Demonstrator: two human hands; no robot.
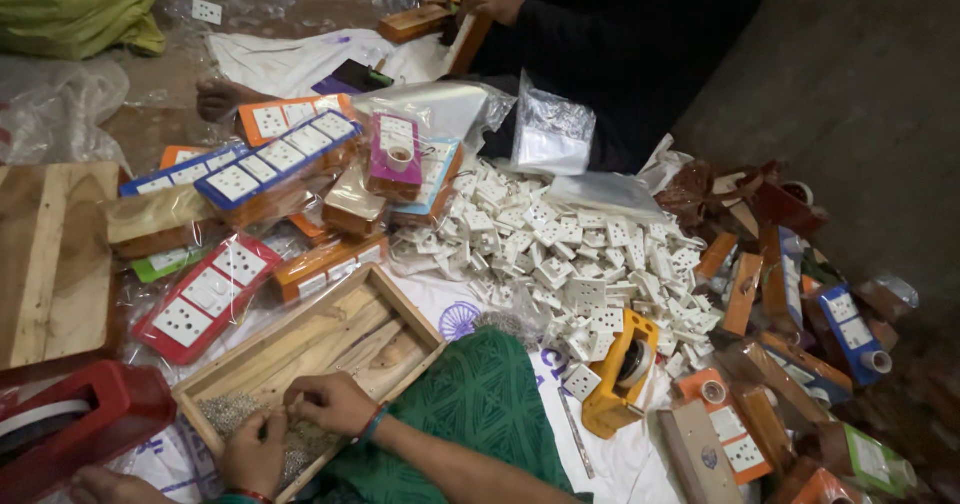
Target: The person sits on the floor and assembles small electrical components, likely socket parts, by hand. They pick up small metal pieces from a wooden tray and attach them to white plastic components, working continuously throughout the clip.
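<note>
A shallow wooden tray [395, 296] lies at the bottom centre, with a heap of small metal screws [232, 412] in its near corner. My left hand [252, 454] rests on that heap, fingers bent down into it. My right hand [330, 402], with a bangle at the wrist, pinches at the screws beside the left hand. What either hand grips is too small to tell. A green cloth [480, 399] covers my knee next to the tray.
A large pile of white socket modules [570, 254] spreads right of the tray. Wrapped switch boards [270, 164] in blue, orange and red lie to the left. Wooden boxes [760, 294] crowd the right. An orange tape dispenser [620, 369] stands nearby. Another person in dark clothes [600, 34] sits opposite.
</note>
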